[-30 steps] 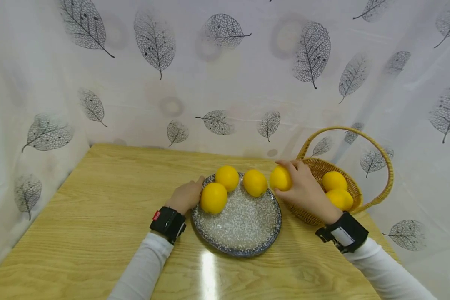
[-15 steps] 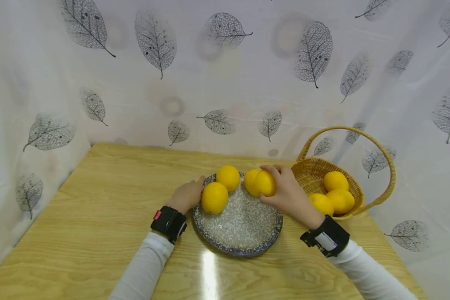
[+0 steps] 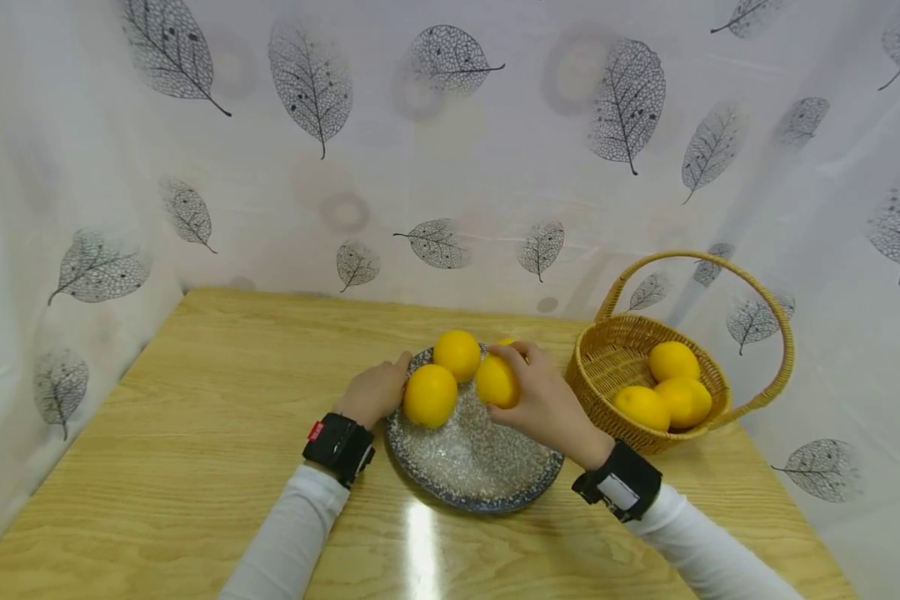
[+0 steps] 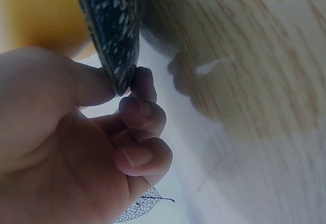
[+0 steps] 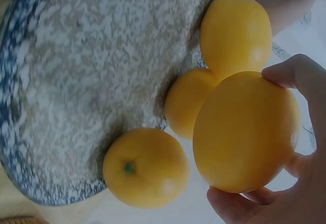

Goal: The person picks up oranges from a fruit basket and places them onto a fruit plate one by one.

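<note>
My right hand (image 3: 543,404) holds an orange (image 3: 497,382) between thumb and fingers, over the back part of a speckled plate (image 3: 472,467) with a dark blue rim. In the right wrist view the held orange (image 5: 244,132) partly covers another orange (image 5: 183,102). Two more oranges show there, one (image 5: 237,33) near the left hand and one (image 5: 145,168) with a green stem spot. At the plate's left rim, my left hand (image 3: 371,393) grips the edge. The left wrist view shows the thumb above the rim (image 4: 117,40) and curled fingers (image 4: 142,112) at its underside.
A wicker basket (image 3: 591,387) with a tall arched handle stands right of the plate, with three oranges (image 3: 673,362) inside. The wooden table (image 3: 195,467) meets a leaf-printed curtain (image 3: 457,167) at its back and sides.
My right hand has carried the orange leftward from beside the basket to over the plate, now hiding most of the orange behind it. The left hand stays at the rim.
</note>
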Demonstrator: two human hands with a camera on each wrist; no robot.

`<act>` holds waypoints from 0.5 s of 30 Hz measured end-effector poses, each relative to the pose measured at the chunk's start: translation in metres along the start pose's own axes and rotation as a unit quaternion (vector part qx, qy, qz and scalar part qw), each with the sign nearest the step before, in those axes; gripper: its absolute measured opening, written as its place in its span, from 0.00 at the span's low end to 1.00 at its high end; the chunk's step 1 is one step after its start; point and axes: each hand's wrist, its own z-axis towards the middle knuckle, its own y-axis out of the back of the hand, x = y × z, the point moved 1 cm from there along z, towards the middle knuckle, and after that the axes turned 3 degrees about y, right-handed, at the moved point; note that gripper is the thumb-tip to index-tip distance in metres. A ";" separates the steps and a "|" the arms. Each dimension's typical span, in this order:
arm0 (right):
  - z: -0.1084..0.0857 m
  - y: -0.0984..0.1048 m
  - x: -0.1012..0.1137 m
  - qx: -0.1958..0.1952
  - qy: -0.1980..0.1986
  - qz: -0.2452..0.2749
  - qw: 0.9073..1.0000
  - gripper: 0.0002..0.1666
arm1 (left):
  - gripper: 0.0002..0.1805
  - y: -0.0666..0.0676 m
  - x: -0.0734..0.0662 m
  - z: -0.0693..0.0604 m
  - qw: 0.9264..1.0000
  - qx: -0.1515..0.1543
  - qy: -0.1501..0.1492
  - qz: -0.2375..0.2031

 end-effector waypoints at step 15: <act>-0.003 -0.032 0.003 0.001 -0.016 -0.005 1.000 0.47 | 0.28 -0.001 0.001 0.003 1.000 0.005 0.003 -0.007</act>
